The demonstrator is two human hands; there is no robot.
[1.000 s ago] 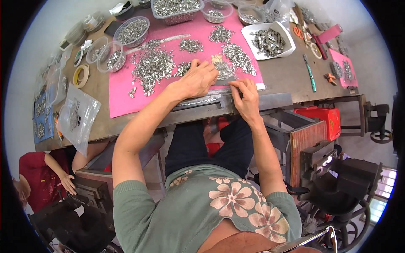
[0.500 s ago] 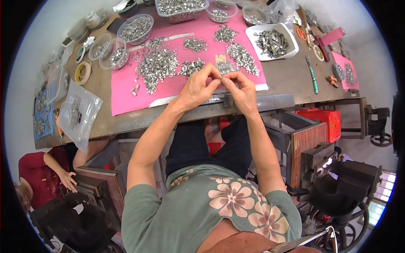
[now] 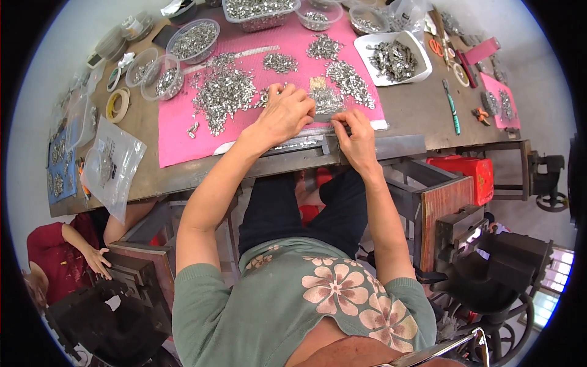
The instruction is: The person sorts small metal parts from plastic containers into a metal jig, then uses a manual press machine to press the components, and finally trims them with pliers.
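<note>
My left hand (image 3: pixel 282 115) is curled palm down over a small pile of shiny metal pieces on the pink mat (image 3: pixel 180 140). Its fingertips are hidden beneath it, so what they grip does not show. Close to the mat's front edge, my right hand (image 3: pixel 356 142) is closed in a pinch; anything between the fingertips is too small to make out. Those fingertips are above the right part of a long metal fixture (image 3: pixel 299 145) along the table's front edge. Between the hands, just beyond them, lies a heap of thin silvery pieces (image 3: pixel 326 100).
Larger heaps of metal parts (image 3: pixel 225 92) cover the mat. Clear tubs (image 3: pixel 194 41) and a white tray (image 3: pixel 394 58) of parts stand around it. Tape (image 3: pixel 118 105), a plastic bag (image 3: pixel 115 165) and a green-handled tool (image 3: pixel 451 107) lie on the table. Another person's hand (image 3: pixel 98 263) is at lower left.
My hands, earlier together at the fingertips, have come apart. The left has moved left and turned palm down over the small pile; the right has dropped slightly towards the table edge.
</note>
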